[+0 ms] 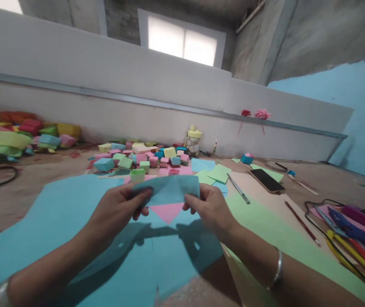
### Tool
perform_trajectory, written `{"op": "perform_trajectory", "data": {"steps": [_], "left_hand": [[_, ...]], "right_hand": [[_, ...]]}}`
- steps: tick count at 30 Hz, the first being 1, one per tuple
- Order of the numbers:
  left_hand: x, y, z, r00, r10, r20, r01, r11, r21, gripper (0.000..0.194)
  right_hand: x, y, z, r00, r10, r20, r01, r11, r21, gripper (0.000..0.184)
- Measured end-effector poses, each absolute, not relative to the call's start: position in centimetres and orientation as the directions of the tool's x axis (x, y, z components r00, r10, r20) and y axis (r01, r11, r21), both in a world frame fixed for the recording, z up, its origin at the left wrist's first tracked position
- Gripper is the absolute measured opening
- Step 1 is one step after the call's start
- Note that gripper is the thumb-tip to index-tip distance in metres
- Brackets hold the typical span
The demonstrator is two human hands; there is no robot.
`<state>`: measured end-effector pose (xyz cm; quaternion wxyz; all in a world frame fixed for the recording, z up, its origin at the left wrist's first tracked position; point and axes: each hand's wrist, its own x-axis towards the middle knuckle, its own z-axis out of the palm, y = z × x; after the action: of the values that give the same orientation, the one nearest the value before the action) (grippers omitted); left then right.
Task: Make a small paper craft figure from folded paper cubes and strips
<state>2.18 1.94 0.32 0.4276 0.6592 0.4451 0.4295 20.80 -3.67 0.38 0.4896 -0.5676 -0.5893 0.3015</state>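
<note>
A low white wall (112, 115) runs across the far side of a floor workspace. In front of it, a large blue sheet (57, 209) spreads over the near left and centre, with a long green sheet (275, 230) to the right. A heap of small coloured paper boxes (153, 161) sits beyond the blue sheet, against the wall.

In the centre, a person's left hand (126, 202) and right hand (210, 204) each pinch one end of a small piece of blue paper (168, 190), thumbs on the near face, the other fingers closed in behind or beneath. The piece spans the gap between the hands, raised over the blue sheet and slightly bowed.

The step in hand looks like bending or shaping this piece; the next move seems to call for an even grip at both ends.

To the right lies a dark phone (267, 181). A pink triangle (167, 212) shows just below the piece's lower edge; whether it is attached cannot be told. Slimmest are a pencil (302, 224) and a cutter (238, 187), right of the hands.
</note>
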Motion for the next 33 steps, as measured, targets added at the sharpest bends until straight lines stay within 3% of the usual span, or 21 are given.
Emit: {"op": "perform_trajectory", "data": {"steps": [8,18,22,29,33], "left_hand": [[1.6,2.3,0.6,0.296,0.945,0.140,0.034,-0.157,0.987,0.022],[1.7,2.5,-0.3,0.495,0.869,-0.002,-0.060,0.036,0.998,0.017],[1.7,2.5,-0.3,0.540,0.837,-0.088,-0.011,0.112,0.994,0.014],[2.0,2.4,-0.6,0.544,0.833,-0.100,0.045,0.090,0.995,0.018],[2.0,2.5,-0.8,0.563,0.821,-0.098,-0.013,0.128,0.992,0.020]], "right_hand": [[21.1,-2.8,5.3,0.002,0.987,0.163,0.406,0.148,-0.902,0.009],[23.9,-2.0,-0.7,-0.037,0.999,-0.037,0.016,-0.036,-0.999,0.008],[24.1,-2.2,-2.1,-0.033,0.997,-0.065,-0.064,-0.067,-0.996,0.020],[25.2,-2.5,-1.2,-0.145,0.989,0.011,-0.018,0.008,-1.000,0.019],[25.3,-2.8,-0.8,-0.217,0.976,0.009,-0.034,0.002,-0.999,0.024]]}}
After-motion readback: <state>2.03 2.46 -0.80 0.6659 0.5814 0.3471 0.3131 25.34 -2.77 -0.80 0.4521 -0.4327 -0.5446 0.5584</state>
